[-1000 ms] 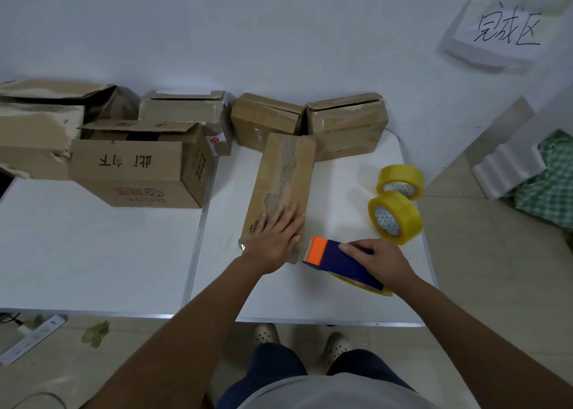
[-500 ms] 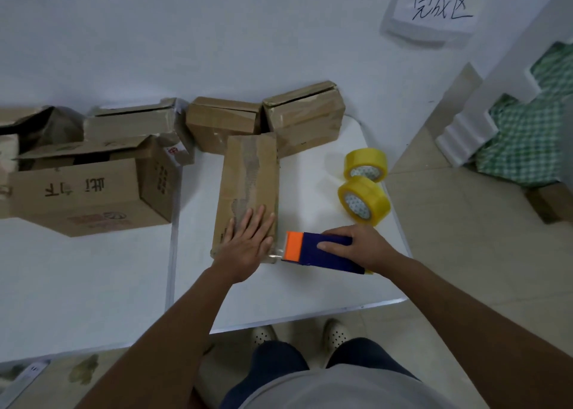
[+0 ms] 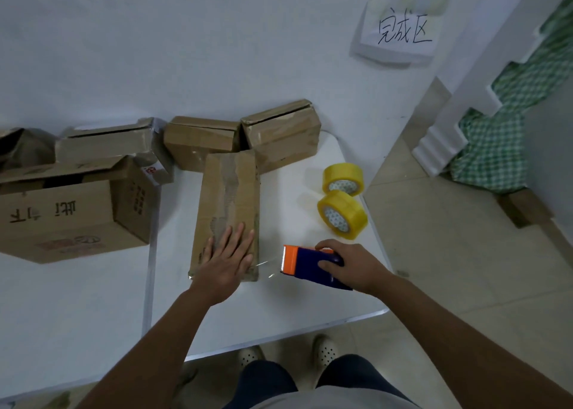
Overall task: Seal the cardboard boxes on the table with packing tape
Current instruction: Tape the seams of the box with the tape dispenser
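A long flat cardboard box (image 3: pixel 228 198) with torn old tape along its top lies on the white table (image 3: pixel 279 309). My left hand (image 3: pixel 226 261) presses flat on its near end, fingers straight. My right hand (image 3: pixel 353 266) grips a blue tape dispenser (image 3: pixel 313 263) with an orange front, just right of the box's near corner. A clear strip of tape (image 3: pixel 268 269) stretches from the dispenser to the box's near right edge.
Two yellow tape rolls (image 3: pixel 342 213) stand near the table's right edge. Several other cardboard boxes line the back: two small ones (image 3: pixel 279 132), a flat one (image 3: pixel 108 143) and a large open one (image 3: pixel 71 216) at left. A handwritten paper sign (image 3: pixel 400 33) hangs on the wall.
The dispenser has moved right, away from the box's near corner, drawing out a clear strip of tape. My left hand stays pressed on the box. The view has shifted.
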{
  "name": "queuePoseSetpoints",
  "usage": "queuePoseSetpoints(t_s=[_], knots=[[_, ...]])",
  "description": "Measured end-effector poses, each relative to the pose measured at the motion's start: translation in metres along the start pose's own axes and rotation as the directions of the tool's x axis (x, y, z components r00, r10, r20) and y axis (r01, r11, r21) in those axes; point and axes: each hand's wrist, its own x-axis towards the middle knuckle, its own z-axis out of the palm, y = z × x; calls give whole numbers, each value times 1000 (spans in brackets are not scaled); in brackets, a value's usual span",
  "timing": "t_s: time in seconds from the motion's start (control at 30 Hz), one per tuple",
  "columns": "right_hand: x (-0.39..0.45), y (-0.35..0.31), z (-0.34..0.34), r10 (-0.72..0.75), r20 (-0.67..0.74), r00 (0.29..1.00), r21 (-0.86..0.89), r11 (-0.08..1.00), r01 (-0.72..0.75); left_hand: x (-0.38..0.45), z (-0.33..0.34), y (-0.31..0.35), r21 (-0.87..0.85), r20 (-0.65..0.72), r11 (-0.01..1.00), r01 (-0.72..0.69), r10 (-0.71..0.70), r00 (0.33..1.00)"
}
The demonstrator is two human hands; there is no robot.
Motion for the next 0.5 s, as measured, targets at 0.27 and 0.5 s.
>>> queuePoseSetpoints(t_s=[0.27,0.5], knots=[[10,-11,41,-28,-180,983,-49,999,19,-1,1,3,0,-3,1000,9,-9,1000],[30,-29,65,-83,-292,953,-181,983,31,1,0,14,10,-34,996,91,-91,995]])
